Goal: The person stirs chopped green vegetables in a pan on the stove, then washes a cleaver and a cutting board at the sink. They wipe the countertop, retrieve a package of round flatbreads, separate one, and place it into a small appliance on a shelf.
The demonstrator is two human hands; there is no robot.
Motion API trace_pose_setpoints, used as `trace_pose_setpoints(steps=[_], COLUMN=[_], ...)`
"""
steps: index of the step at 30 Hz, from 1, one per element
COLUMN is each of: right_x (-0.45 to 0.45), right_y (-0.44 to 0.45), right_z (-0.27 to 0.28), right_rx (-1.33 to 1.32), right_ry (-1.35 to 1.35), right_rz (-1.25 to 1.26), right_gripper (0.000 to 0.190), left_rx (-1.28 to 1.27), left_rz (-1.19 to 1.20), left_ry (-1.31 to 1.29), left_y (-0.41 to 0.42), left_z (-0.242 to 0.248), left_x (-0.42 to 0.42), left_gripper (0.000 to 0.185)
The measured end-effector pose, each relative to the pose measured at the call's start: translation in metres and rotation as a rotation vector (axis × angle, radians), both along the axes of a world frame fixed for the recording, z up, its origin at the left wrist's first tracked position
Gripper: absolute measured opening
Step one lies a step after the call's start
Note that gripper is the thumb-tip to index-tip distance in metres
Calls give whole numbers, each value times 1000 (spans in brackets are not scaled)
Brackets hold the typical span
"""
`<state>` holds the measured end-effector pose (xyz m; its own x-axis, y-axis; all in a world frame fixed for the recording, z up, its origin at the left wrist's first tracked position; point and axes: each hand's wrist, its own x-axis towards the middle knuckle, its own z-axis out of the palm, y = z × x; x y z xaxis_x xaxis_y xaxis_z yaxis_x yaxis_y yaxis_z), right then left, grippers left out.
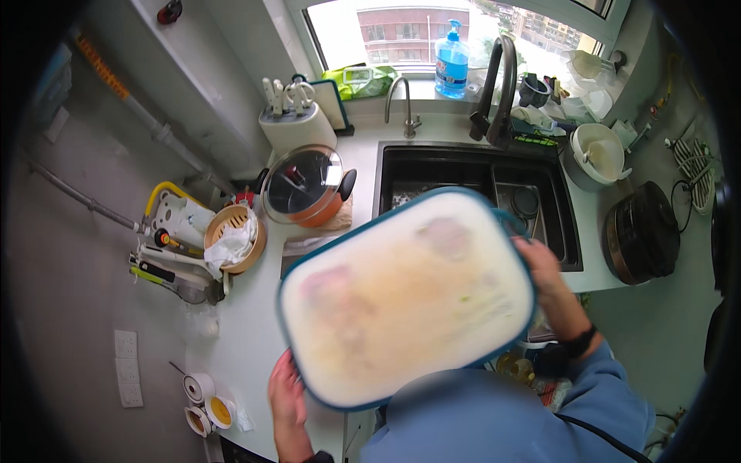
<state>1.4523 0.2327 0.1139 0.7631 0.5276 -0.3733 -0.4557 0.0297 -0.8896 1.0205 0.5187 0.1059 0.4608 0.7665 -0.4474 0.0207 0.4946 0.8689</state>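
A large white cutting board point(399, 312) with a teal rim is held up in front of me, tilted, its upper corner over the sink's front edge. Pinkish, brown and green stains mark its blurred face. My left hand point(288, 385) grips the lower left edge. At the right end, beside the board's teal handle, my right hand point(538, 260) holds on; some of its fingers are hidden. Behind the board lies the black double sink point(440, 168), partly covered from view.
An orange pot point(307, 185) with a glass lid stands left of the sink, near a knife block point(298, 127). Black faucet point(502, 87) and small steel tap point(407, 107) rise behind the basin. A black rice cooker point(639, 234) and bowls point(596, 156) sit right. Seasoning jars point(200, 388) stand lower left.
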Motion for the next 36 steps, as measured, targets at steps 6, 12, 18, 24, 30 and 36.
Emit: trace_pose_setpoints(steps=[6, 12, 18, 24, 30, 36], right_x=[81, 140, 176, 183, 183, 183], right_y=[-141, -167, -90, -6, 13, 18], right_z=[30, -14, -75, -99, -94, -98], right_rx=[16, 60, -1, -30, -77, -147], right_ry=[-126, -194, -127, -166, -97, -142], right_rz=[-304, -551, -634, -582, -563, -559], right_gripper=[29, 30, 31, 26, 27, 29], left_rx=[-35, 179, 503, 916, 967, 847], left_rz=[-439, -650, -708, -958, -919, -1246], left_ry=[48, 9, -105, -117, -98, 6], left_y=[-6, -20, -40, -37, 6, 30], left_z=[-19, -11, 0, -12, -55, -80], left_x=[223, 389, 537, 590, 679, 698], left_gripper=[55, 57, 58, 60, 57, 62])
